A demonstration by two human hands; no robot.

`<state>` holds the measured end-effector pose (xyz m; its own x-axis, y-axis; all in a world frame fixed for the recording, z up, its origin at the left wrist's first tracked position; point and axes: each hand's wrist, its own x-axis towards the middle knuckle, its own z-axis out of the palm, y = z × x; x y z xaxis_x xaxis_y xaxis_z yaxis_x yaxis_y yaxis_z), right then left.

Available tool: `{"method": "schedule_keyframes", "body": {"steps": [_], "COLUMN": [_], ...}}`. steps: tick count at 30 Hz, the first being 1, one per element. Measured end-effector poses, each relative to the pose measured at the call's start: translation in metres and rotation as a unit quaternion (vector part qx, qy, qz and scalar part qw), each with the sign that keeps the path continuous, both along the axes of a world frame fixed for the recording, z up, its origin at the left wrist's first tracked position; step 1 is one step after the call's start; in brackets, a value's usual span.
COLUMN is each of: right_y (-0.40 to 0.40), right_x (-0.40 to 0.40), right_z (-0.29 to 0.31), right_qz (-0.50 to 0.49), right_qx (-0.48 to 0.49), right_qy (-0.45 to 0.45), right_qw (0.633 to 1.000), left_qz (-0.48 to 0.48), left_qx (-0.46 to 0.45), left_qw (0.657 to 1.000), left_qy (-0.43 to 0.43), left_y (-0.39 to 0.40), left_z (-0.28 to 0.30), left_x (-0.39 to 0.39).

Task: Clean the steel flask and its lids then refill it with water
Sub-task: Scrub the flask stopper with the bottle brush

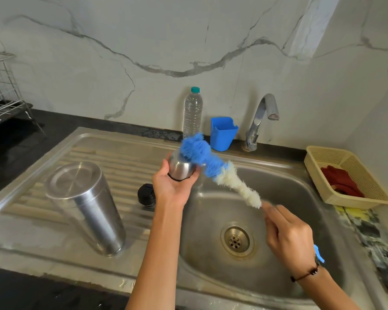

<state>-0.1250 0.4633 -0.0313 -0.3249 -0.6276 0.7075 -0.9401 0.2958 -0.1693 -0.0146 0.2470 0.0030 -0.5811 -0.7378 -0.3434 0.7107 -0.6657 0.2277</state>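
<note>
Steel flask [89, 206], inverted on the ribbed draining board at the near left, stands well apart from both hands as a person scrubs one of its lids over the sink [318, 204]. The left hand [171, 183], palm up, has its fingers curled round a steel cap [181, 167], holding it above the left rim of the basin. The right hand [287, 233], nearer and to the right, pinches the thin handle of a bottle brush [213, 168], whose blue bristle head presses against the top of the cap while its white bristles trail down toward the fingers. A black inner lid [146, 195] sits on the draining board between the flask and the left wrist. At the far edge, a clear plastic bottle [192, 113] and a blue cup [223, 134] stand beside the tap [259, 121], which is not running. To the right, a cream basket [354, 200] holds something red. A wire dish rack [2, 95] occupies the far left counter.
</note>
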Motion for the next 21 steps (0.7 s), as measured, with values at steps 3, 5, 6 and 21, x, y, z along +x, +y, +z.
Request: {"method": "schedule_keyframes", "body": {"steps": [3, 5, 6, 21], "right_y": [0.002, 0.002, 0.002, -0.023], "right_x": [0.001, -0.001, -0.002, -0.003], "right_z": [-0.002, -0.002, -0.002, 0.000], "right_qz": [0.020, 0.009, 0.008, 0.013], "right_qx": [-0.002, -0.014, -0.016, -0.013], "right_qy": [0.014, 0.011, 0.021, -0.019], "right_qw": [1.000, 1.000, 1.000, 1.000], "left_qz": [-0.006, -0.012, -0.015, 0.017], "left_qx": [-0.008, 0.021, 0.030, -0.168], "left_qw": [1.000, 1.000, 0.999, 0.967], "left_qy": [-0.015, 0.000, 0.002, -0.189], "left_y": [-0.001, 0.000, 0.001, 0.000], "left_z": [0.000, 0.003, 0.004, 0.011], "left_x": [0.001, 0.001, 0.001, 0.007]}}
